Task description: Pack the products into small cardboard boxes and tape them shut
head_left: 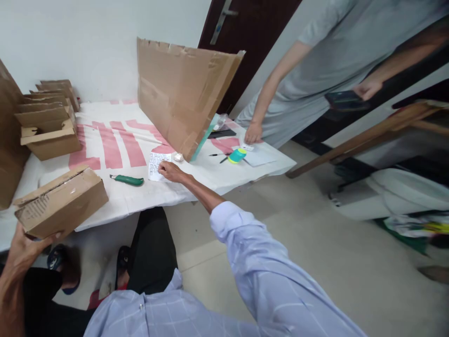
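Observation:
My left hand (30,248) grips the near lower corner of a closed cardboard box (66,201), tilted over the table's front edge. My right hand (171,172) is stretched out over a small white sheet with rows of dark printed marks (154,164). Its fingers are curled together on the sheet; whether they pinch anything is hidden. A crumpled white scrap (178,157) lies just beyond that hand. Between the box and the sheet rests a green utility knife (129,180).
Open cardboard boxes (52,135) stand in a row at the left of the table (140,199). A large cardboard panel (182,93) stands upright mid-table. A teal-and-yellow roll (237,156) lies at right, near another person's hand (253,133); that person's other hand holds a dark phone (347,100).

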A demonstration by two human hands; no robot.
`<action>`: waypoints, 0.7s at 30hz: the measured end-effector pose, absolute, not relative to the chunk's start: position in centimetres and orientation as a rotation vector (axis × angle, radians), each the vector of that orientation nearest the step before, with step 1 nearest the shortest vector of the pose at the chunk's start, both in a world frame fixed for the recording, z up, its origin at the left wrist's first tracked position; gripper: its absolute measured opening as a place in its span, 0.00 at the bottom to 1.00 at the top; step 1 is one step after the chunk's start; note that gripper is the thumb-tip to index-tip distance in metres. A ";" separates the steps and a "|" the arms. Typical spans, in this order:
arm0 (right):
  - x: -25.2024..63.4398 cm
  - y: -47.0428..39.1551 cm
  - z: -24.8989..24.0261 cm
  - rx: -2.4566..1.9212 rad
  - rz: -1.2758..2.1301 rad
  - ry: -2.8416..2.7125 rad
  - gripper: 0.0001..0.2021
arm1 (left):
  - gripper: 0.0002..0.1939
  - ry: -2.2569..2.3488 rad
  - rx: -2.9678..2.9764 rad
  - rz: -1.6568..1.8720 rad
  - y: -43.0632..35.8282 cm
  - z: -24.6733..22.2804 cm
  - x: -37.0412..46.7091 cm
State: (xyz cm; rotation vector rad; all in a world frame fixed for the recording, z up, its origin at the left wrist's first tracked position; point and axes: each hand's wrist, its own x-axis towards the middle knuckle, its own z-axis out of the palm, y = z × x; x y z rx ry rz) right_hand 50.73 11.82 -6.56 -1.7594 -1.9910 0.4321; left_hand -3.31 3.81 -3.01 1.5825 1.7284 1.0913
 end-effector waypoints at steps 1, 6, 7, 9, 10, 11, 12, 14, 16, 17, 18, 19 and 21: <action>50.7 12.1 -6.7 -1.771 0.439 -1.996 0.04 | 0.52 1.735 1.575 1.092 3.8 -2.9 -3.2; 50.4 12.9 -7.2 -1.818 0.461 -2.037 0.04 | 0.50 1.768 1.589 1.083 3.9 -2.9 -2.8; 50.4 13.0 -7.3 -1.830 0.463 -2.044 0.04 | 0.50 1.772 1.580 1.082 3.9 -3.0 -2.8; 50.2 13.2 -7.4 -1.855 0.466 -2.056 0.05 | 0.52 1.772 1.566 1.088 3.9 -3.3 -2.8; 50.2 13.3 -7.5 -1.866 0.466 -2.062 0.05 | 0.52 1.767 1.569 1.094 3.9 -3.4 -2.8; 50.2 13.4 -7.5 -1.876 0.465 -2.066 0.05 | 0.52 1.758 1.580 1.096 3.9 -3.6 -2.9; 50.2 13.5 -7.6 -1.887 0.463 -2.070 0.05 | 0.52 1.751 1.594 1.099 3.9 -3.8 -3.0; 50.1 13.6 -7.7 -1.907 0.456 -2.072 0.06 | 0.51 1.732 1.626 1.106 3.9 -4.1 -3.2; 50.0 13.8 -7.8 -1.927 0.449 -2.073 0.06 | 0.51 1.711 1.653 1.115 4.0 -4.5 -3.5; 49.9 13.9 -7.9 -1.935 0.447 -2.074 0.06 | 0.52 1.709 1.665 1.115 4.1 -4.7 -3.6; 49.9 14.0 -8.0 -1.943 0.444 -2.076 0.06 | 0.53 1.711 1.675 1.116 4.2 -4.9 -3.8; 49.8 14.0 -8.1 -1.951 0.442 -2.077 0.06 | 0.53 1.713 1.688 1.116 4.2 -5.1 -4.0; 49.6 14.1 -8.3 -1.967 0.435 -2.079 0.06 | 0.53 1.714 1.756 1.120 4.3 -5.4 -4.2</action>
